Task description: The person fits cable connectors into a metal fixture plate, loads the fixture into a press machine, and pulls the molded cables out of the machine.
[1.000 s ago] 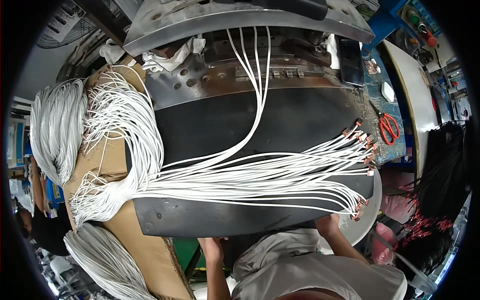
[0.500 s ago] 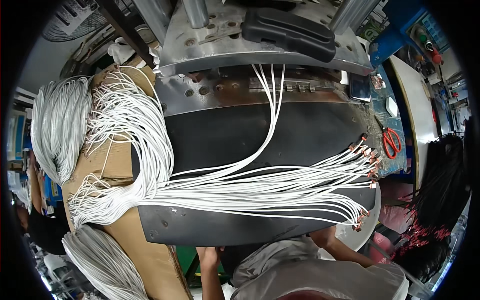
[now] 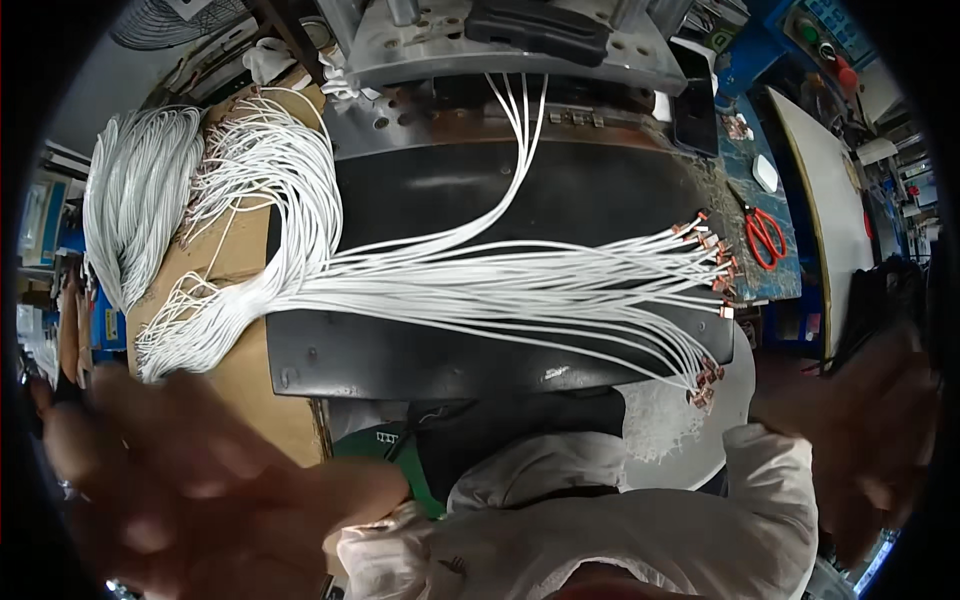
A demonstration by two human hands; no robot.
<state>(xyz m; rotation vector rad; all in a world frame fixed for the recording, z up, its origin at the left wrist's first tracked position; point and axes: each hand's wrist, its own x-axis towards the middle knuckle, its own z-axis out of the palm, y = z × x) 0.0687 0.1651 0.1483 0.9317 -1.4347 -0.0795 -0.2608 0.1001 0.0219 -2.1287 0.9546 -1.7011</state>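
Note:
My left hand (image 3: 190, 480) is raised close to the camera at the lower left, a large blur whose fingers cannot be told apart. On the far right my right hand (image 3: 850, 440) is up too, dark and smeared. I make out nothing held in either. Between and beyond them, a bundle of white cables (image 3: 470, 280) lies across a black work surface (image 3: 420, 370). Orange-brown connectors (image 3: 722, 265) tip the cables' right ends. A few strands (image 3: 522, 150) run up beneath the metal press plate (image 3: 430, 55).
Coils of grey-white cable (image 3: 145, 200) lie on cardboard (image 3: 225, 255) at left. Red-handled scissors (image 3: 765, 238) and a phone (image 3: 694, 110) are at right, near a small white case (image 3: 765, 173). A black tool-like object (image 3: 535, 30) sits on the press plate.
Both hands have come up from below the work surface's front edge and out to the sides, near the camera. The view has shifted, so the cables appear higher; they keep their layout.

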